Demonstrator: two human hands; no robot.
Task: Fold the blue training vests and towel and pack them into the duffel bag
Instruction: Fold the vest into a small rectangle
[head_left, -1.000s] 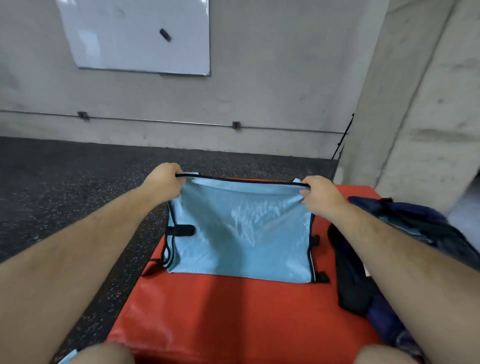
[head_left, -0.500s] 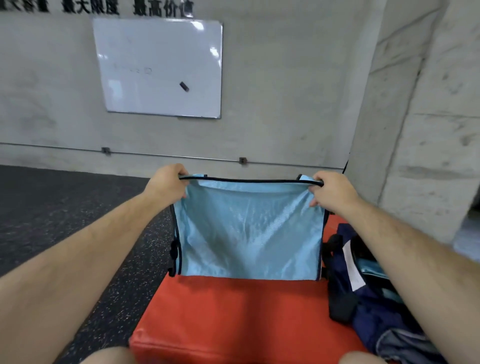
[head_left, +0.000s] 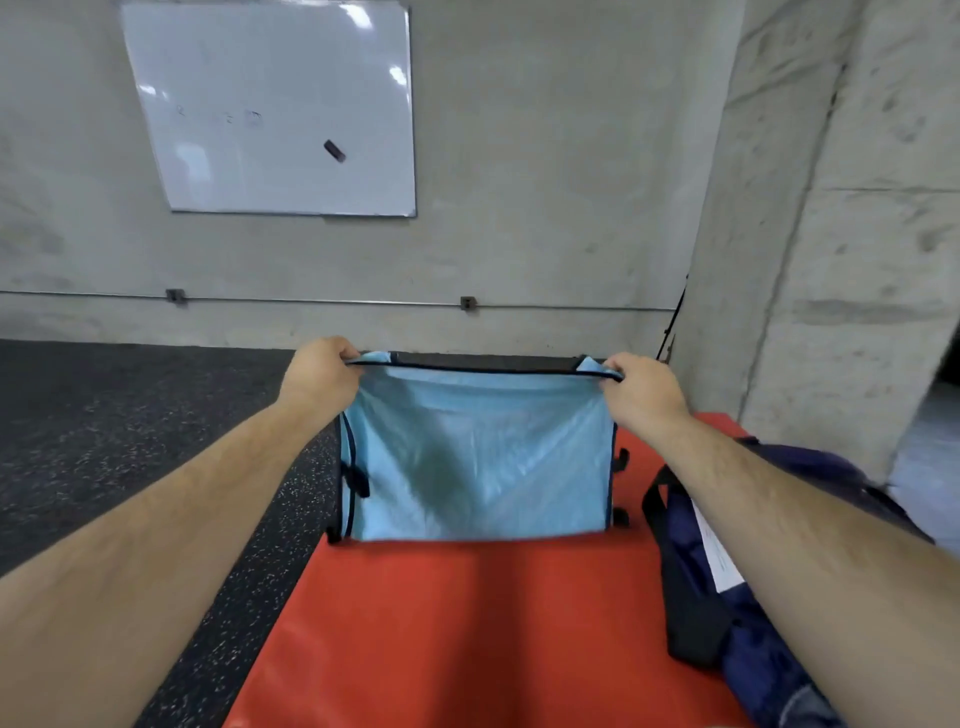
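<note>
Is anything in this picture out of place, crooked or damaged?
Nothing stands out. The left hand and right hand pinch the top corners of the light blue vest, which hangs level over the red mat. The navy duffel bag lies slumped on the mat's right side.

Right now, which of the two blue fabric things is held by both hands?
The light blue vest: the left hand and right hand grip its top corners. The dark navy duffel bag lies on the red mat.
</note>
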